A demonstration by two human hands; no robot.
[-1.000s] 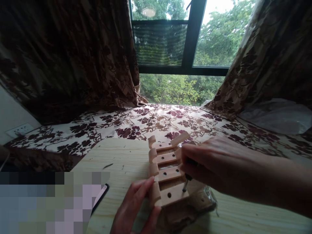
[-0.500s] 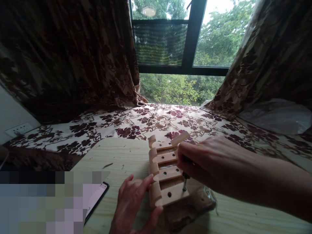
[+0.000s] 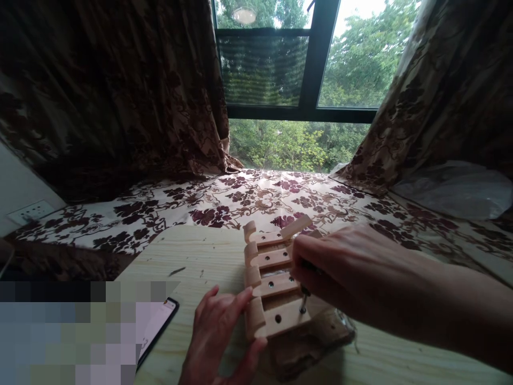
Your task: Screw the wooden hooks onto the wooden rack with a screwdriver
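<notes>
Though pale, dark-holed wooden piece (image 3: 258, 316), left hand (image 3: 214, 331) open against edge, right hand (image 3: 331, 262) tight round screwdriver (image 3: 303, 302)

The right hand (image 3: 320, 262) grips a screwdriver (image 3: 305, 299) upright on a screw; the left hand (image 3: 220, 331) touches the wooden piece (image 3: 276, 283).

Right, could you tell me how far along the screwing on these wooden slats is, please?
The three farther slats look done, with screw heads visible in their holes. In hand is the nearest slat: the right hand holds a screwdriver at its right hole, while the left hand braces the side. Its left hole looks dark and probably remains.
</notes>
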